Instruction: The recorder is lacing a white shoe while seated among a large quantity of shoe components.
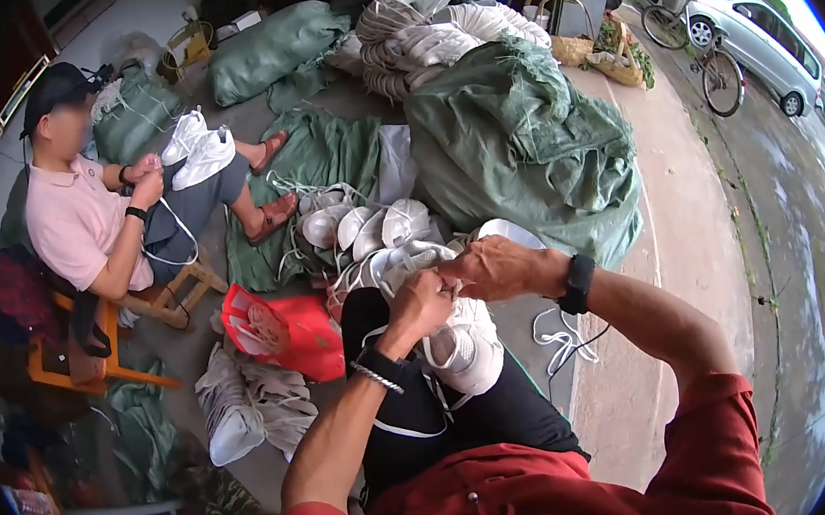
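Observation:
A white shoe (466, 355) lies on my dark-trousered lap, its heel toward me. Over its front, my left hand (422, 305) and my right hand (506, 268) meet with fingers pinched together. Both seem closed on a thin white shoelace, mostly hidden by the fingers. A loose length of white lace (405, 429) hangs in a loop across my left thigh. Just beyond my hands, several white shoes (407, 222) lie in a pile. More white lace (564, 338) rests on the floor right of my knee.
A red plastic bag (290, 333) with laces and a bundle of pale shoes (237, 407) sit left. A co-worker (80, 207) on a wooden stool handles a lace, white shoes on the lap. Green sacks (521, 145) and stacked shoe parts (440, 38) stand ahead; another person sits beyond.

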`<state>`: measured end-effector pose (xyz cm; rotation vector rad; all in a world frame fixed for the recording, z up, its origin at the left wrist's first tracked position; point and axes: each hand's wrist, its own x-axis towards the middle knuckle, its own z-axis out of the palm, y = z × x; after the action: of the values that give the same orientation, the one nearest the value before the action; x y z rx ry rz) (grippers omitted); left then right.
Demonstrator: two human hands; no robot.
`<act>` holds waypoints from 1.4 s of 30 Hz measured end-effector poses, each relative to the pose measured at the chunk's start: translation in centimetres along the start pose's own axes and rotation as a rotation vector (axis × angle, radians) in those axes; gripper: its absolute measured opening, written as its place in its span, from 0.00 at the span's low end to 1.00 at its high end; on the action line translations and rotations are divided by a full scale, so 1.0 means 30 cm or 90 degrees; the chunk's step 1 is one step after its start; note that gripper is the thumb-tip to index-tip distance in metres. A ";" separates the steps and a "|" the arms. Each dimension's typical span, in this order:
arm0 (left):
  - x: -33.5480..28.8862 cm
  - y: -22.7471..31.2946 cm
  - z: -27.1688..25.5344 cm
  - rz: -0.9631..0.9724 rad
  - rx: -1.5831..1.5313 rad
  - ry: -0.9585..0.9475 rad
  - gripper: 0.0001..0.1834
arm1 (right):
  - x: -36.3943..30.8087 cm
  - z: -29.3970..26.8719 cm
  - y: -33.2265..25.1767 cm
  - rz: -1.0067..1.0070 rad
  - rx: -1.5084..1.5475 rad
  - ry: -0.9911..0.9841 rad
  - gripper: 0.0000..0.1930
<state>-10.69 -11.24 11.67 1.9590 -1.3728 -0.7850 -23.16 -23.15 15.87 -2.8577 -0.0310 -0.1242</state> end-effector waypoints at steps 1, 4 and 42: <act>-0.022 -0.012 -0.009 0.006 0.066 0.055 0.08 | 0.000 -0.004 -0.006 -0.002 0.000 0.001 0.13; -0.080 -0.063 -0.094 -0.057 0.135 0.095 0.06 | -0.031 -0.017 0.004 0.035 0.029 0.002 0.11; -0.115 -0.087 -0.040 -0.062 0.103 0.207 0.08 | 0.088 0.171 -0.061 0.105 0.031 0.129 0.13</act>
<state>-9.24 -7.09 10.86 2.1787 -1.1826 -0.3828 -20.16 -19.94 11.69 -2.7700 0.2385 -0.3726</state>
